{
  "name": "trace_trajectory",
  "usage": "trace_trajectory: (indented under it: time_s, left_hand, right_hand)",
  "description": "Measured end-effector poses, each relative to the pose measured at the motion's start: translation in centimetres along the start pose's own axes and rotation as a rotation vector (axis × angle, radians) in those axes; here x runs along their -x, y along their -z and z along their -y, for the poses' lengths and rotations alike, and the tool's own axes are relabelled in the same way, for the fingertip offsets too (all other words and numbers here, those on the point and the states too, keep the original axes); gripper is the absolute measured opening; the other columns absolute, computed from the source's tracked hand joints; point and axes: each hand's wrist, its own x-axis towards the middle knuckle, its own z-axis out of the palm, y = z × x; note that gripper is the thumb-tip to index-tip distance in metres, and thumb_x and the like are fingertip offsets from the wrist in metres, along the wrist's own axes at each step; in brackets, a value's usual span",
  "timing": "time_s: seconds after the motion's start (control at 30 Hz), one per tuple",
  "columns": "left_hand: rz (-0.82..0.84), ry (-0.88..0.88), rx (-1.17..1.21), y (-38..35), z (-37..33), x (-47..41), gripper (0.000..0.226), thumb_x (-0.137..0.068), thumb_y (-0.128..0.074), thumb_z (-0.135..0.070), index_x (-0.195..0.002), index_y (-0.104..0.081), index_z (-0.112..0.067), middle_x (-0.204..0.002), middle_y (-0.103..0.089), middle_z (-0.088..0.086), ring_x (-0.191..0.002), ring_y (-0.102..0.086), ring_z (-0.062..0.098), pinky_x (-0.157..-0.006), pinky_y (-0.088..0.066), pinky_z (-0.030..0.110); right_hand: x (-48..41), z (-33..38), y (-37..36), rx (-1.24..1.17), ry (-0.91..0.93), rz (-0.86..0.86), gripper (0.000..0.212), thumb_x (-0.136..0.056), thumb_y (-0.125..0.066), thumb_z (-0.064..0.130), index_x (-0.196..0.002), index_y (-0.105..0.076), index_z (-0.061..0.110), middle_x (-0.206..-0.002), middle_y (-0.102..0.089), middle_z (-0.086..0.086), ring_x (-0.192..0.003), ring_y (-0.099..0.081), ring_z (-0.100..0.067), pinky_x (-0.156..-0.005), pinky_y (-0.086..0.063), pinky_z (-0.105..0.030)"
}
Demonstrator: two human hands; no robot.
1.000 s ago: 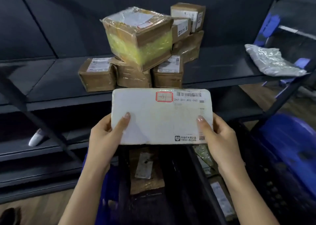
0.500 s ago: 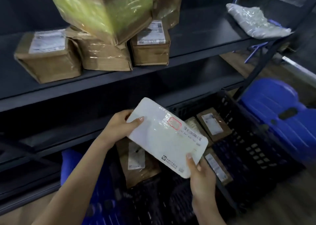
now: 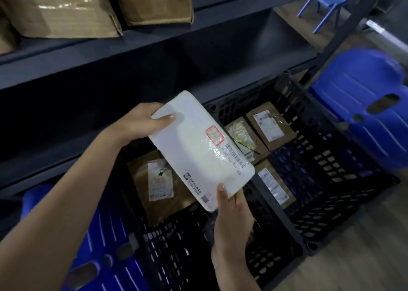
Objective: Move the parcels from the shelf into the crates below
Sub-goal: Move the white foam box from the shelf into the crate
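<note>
**Head view: white parcel hovering over crates**

Holding with 2 hands: left hand (image 3: 141,122) is gripping the white parcel (image 3: 198,153) at its far corner, and right hand (image 3: 231,220) is pinching the near corner. This is keeping it flat, label up, likely for a clean drop. It is hanging over the seam between left crate (image 3: 176,253) and right crate (image 3: 331,180). 1 brown parcel (image 3: 141,180) is lying in the left, 3 small parcels (image 3: 270,125) in the right. At least 2 boxes (image 3: 59,10) are sitting on the shelf (image 3: 132,47).

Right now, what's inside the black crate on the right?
The black crate holds three brown labelled parcels: the back parcel, the yellow-taped parcel and the near parcel. The white parcel, gripped by the left hand and right hand, hides part of its left side.
</note>
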Motion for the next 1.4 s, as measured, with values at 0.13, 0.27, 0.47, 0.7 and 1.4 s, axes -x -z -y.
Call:
trace_trajectory:
  time_s: [0.13,0.27,0.47,0.7,1.4]
  left_hand:
    - [0.041,0.006,-0.053,-0.9,1.1,-0.8,0.008,-0.087,-0.062,-0.041,-0.092,-0.064,-0.035,-0.092,-0.066,-0.015,-0.083,-0.062,0.001,-0.065,-0.046,0.020]
    - [0.073,0.013,-0.056,-2.5,2.0,-2.5,0.010,-0.088,-0.061,-0.041,-0.096,-0.063,-0.035,-0.092,-0.064,-0.020,-0.081,-0.060,-0.004,-0.063,-0.044,0.017]
    - [0.121,0.013,-0.042,-3.8,4.0,-5.4,0.015,-0.088,-0.062,-0.043,-0.099,-0.063,-0.034,-0.098,-0.067,-0.016,-0.086,-0.062,-0.002,-0.069,-0.046,0.018]
    - [0.111,0.024,-0.171,-6.1,5.4,-8.8,0.039,-0.087,-0.063,-0.042,-0.119,-0.064,-0.020,-0.102,-0.063,-0.005,-0.095,-0.061,0.017,-0.082,-0.045,0.028]
    - [0.127,0.051,-0.336,-10.8,11.9,-12.2,0.055,-0.082,-0.066,-0.047,-0.130,-0.056,-0.022,-0.123,-0.064,0.010,-0.112,-0.059,0.026,-0.085,-0.043,0.027]
  right_hand:
    - [0.2,-1.5,0.1,-0.033,-0.055,-0.026,0.037,-0.090,-0.063,0.027,-0.126,-0.060,0.032,-0.094,-0.073,0.017,-0.088,-0.069,-0.002,-0.075,-0.056,-0.024]
    - [-1.0,-2.6,-0.3,-0.048,-0.077,-0.051,0.037,-0.091,-0.062,0.025,-0.127,-0.059,0.033,-0.098,-0.073,0.017,-0.090,-0.069,-0.001,-0.074,-0.054,-0.019]
    - [-3.7,-4.3,-1.1,-0.046,-0.098,-0.080,0.035,-0.093,-0.060,0.026,-0.127,-0.059,0.033,-0.099,-0.074,0.016,-0.089,-0.069,-0.005,-0.081,-0.054,-0.026]
    - [-6.3,-6.9,-2.1,-0.076,-0.132,-0.124,0.034,-0.095,-0.057,0.019,-0.129,-0.059,0.021,-0.105,-0.073,0.007,-0.098,-0.069,-0.009,-0.084,-0.055,-0.029]
    - [-10.7,-14.5,-3.0,0.070,-0.207,-0.188,0.036,-0.094,-0.058,0.018,-0.128,-0.057,0.006,-0.114,-0.068,-0.011,-0.098,-0.062,-0.020,-0.079,-0.044,-0.018]
